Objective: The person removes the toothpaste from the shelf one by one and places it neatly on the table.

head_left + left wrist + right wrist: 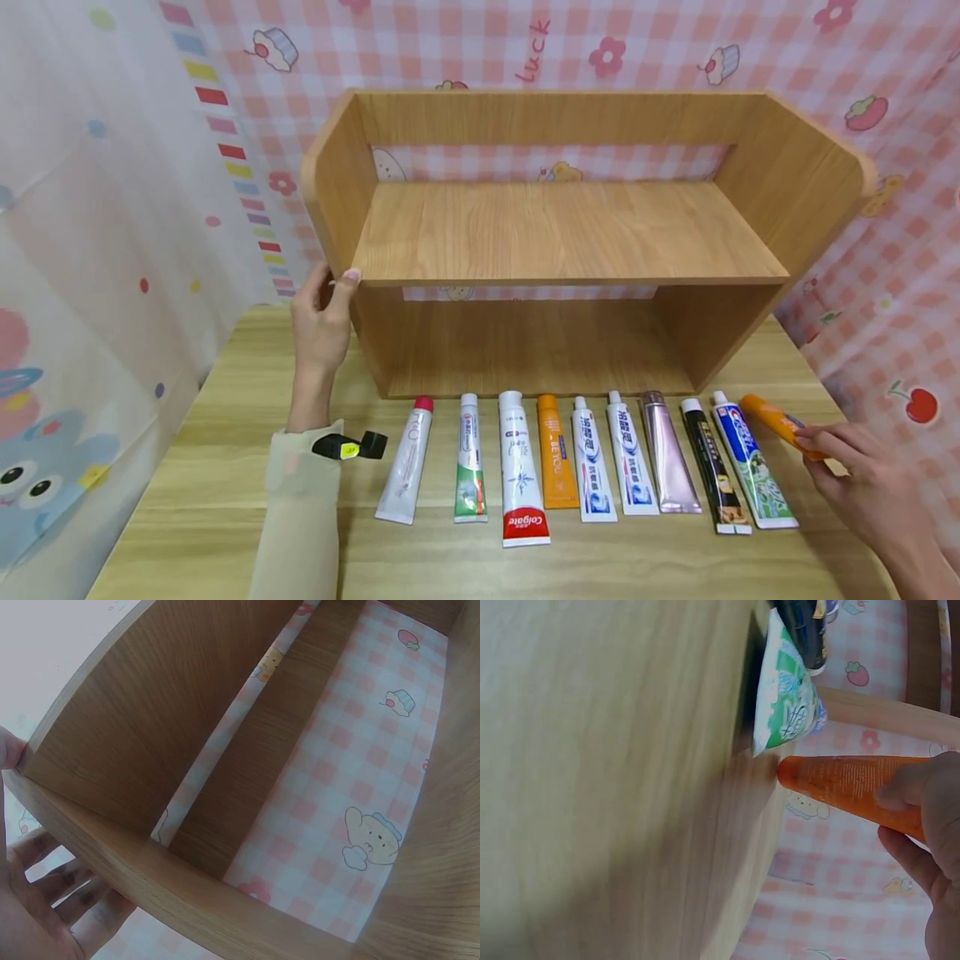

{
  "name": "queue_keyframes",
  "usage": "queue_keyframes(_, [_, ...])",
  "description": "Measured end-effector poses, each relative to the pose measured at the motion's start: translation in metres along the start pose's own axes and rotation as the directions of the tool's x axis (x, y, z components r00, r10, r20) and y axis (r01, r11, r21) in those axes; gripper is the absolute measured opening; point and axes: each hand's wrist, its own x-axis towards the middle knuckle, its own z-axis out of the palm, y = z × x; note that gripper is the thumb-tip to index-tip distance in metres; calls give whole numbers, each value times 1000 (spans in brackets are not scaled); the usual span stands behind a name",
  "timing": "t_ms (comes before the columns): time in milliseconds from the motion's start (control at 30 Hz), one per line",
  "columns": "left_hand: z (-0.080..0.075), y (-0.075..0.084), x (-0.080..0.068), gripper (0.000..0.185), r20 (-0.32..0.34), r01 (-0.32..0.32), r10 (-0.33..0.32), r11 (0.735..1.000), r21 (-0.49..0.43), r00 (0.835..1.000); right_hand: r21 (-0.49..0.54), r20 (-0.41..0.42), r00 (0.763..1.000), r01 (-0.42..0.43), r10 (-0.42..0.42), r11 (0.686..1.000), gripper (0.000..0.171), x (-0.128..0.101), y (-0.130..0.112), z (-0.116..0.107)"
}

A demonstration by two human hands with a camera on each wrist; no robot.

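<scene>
At nine o'clock on the wooden table, a person's left hand grips the front edge of the left side panel of a wooden shelf unit, thumb on the front corner and fingers curled behind the panel. The shelf stands at twelve o'clock, against a pink checked backdrop.

In front of the shelf, at six o'clock, tubes lie side by side in a row, caps toward the shelf. Among them are a white tube with a red cap, a Colgate tube, an orange tube and a black tube.

At three o'clock, the right hand pinches the tail end of an orange toothpaste tube, at the right end of the row just beside a Crest tube.
</scene>
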Motion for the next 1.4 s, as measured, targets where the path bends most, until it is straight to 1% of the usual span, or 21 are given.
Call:
queue_keyframes(167, [0, -1, 0, 41, -5, 6, -6, 1000, -4, 1000, 23, 58, 998, 9, -10, 1000, 70, -3, 6, 2])
queue_keyframes(233, [-1, -1, 0, 41, -7, 7, -7, 1000, -5, 1000, 20, 91, 996, 11, -12, 1000, 67, -5, 8, 2])
queue_keyframes(267, [-1, -1, 1, 41, -6, 7, -7, 1000, -2, 1000, 16, 111, 994, 10, -12, 1000, 62, -6, 8, 2])
queue_keyframes(367, [-1, -1, 2, 42, -5, 1, -1, 1000, 6, 1000, -31, 185, 983, -3, 8, 1000, 12, -9, 8, 1])
queue_keyframes(400, [-1, -1, 2, 42, -4, 0, 0, 1000, 5, 1000, -49, 213, 977, 1, 9, 999, 21, -10, 8, 1])
queue_keyframes(467, [-1, -1, 3, 42, -4, 2, -2, 1000, 3, 1000, -81, 266, 964, 2, 19, 997, 56, -12, 7, 1])
queue_keyframes(500, [-1, -1, 3, 42, -5, 4, -4, 1000, 3, 1000, -96, 287, 958, 8, 20, 995, 70, -13, 7, 2])
queue_keyframes(533, [-2, -1, 2, 41, -8, 6, -5, 1000, 4, 1000, -106, 303, 953, 21, 12, 994, 73, -14, 7, 3])
queue_keyframes(600, [-2, -1, 2, 41, -11, 8, -8, 1000, 1, 1000, -102, 324, 946, 46, -10, 994, 71, -15, 8, 5])
queue_keyframes(733, [1, -2, 4, 41, -13, 5, -5, 1000, 1, 1000, -91, 329, 943, 82, -48, 993, 69, -16, 12, 5])
queue_keyframes(833, [4, -2, 6, 41, -9, -3, 3, 1000, -3, 1000, -100, 342, 939, 77, -38, 992, 74, -19, 16, 4])
queue_keyframes(900, [6, -3, 6, 40, -6, -7, 7, 1000, -2, 1000, -96, 350, 936, 74, -36, 993, 72, -22, 19, 4])
queue_keyframes(967, [8, -3, 7, 40, -2, -9, 9, 1000, -4, 1000, -85, 349, 936, 83, -48, 993, 39, -25, 22, 5])
queue_keyframes(1000, [9, -3, 7, 40, 0, -10, 10, 1000, -5, 1000, -75, 346, 937, 86, -55, 993, 27, -27, 24, 6])
queue_keyframes(1033, [9, -3, 7, 40, 2, -9, 9, 1000, -4, 1000, -61, 340, 938, 88, -62, 994, 31, -28, 25, 7])
queue_keyframes(1100, [10, -3, 8, 40, 2, -10, 10, 1000, -1, 1000, -42, 334, 940, 92, -73, 995, 62, -29, 27, 9])
queue_keyframes(1133, [10, -4, 9, 40, 0, -11, 11, 1000, -1, 1000, -33, 336, 939, 90, -74, 995, 62, -30, 28, 9])
queue_keyframes(1200, [9, -4, 9, 41, -4, -10, 10, 1000, 1, 1000, -27, 346, 936, 78, -64, 997, 39, -30, 27, 9])
queue_keyframes(1233, [9, -4, 8, 41, -4, -9, 9, 1000, 2, 1000, -36, 355, 933, 72, -54, 997, 40, -30, 26, 8])
queue_keyframes(1333, [8, -3, 7, 42, -3, -3, 3, 1000, 7, 1000, -87, 391, 920, 40, -3, 995, 80, -30, 22, 5])
queue_keyframes(1400, [8, -3, 6, 43, -1, 0, 0, 1000, 11, 1000, -131, 416, 908, 10, 45, 991, 80, -31, 19, 4])
